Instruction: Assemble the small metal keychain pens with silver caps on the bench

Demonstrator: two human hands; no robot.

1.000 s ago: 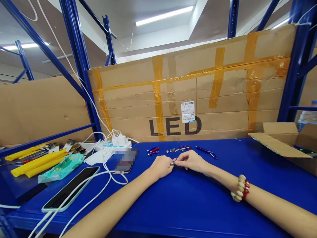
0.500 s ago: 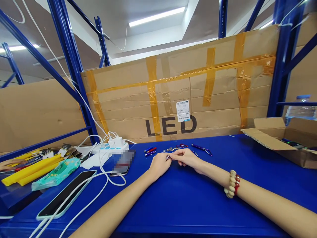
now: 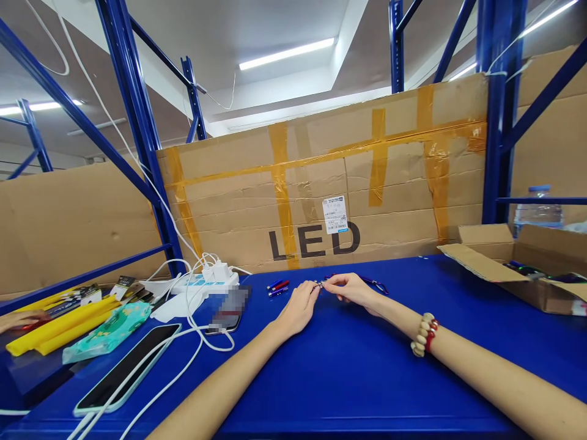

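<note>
My left hand (image 3: 299,307) and my right hand (image 3: 351,289) meet at the middle of the blue table (image 3: 348,366). Their fingertips pinch together on one small silver part (image 3: 318,285), too small to name. Just left of the hands lie small red and blue pen-like sticks (image 3: 277,287). Behind my right hand a blue stick with a clip (image 3: 375,283) rests on the table. A bead bracelet (image 3: 422,335) circles my right wrist.
A taped cardboard sheet marked LED (image 3: 321,201) stands behind the table. An open cardboard box (image 3: 513,269) sits at the right, a water bottle (image 3: 536,211) behind it. Left: a power strip (image 3: 202,282) with white cables, two phones (image 3: 131,365), a wipes pack (image 3: 107,333), yellow packs (image 3: 55,324).
Both hands have crept a little farther from me toward the cardboard, still pinching the small part. The camera has tilted, shifting the scene leftward.
</note>
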